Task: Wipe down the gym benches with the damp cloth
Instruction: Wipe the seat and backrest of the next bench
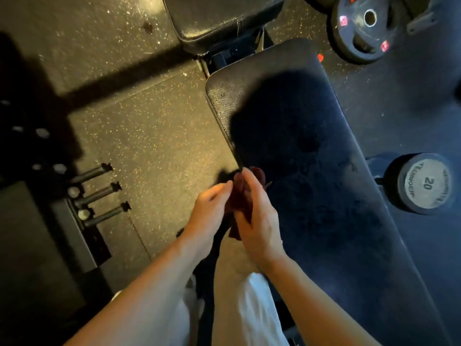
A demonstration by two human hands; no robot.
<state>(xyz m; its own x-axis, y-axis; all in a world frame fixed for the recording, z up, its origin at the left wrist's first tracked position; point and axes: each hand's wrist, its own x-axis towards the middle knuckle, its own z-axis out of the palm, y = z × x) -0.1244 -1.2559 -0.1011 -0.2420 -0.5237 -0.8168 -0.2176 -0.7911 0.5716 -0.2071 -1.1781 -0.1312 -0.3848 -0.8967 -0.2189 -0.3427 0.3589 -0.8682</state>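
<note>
A long black padded bench runs from the upper middle down to the lower right, mostly in shadow. A second black pad stands beyond its far end. At the bench's left edge I hold a bunched dark red cloth between both hands, just above the floor beside the pad. My right hand grips the cloth with its fingers wrapped over it. My left hand pinches the cloth's left side with its fingertips. Much of the cloth is hidden between the hands.
A dumbbell marked 20 lies on the floor right of the bench. A black weight plate lies at the upper right. A rack with three metal pegs stands at the left. Speckled rubber floor spreads between.
</note>
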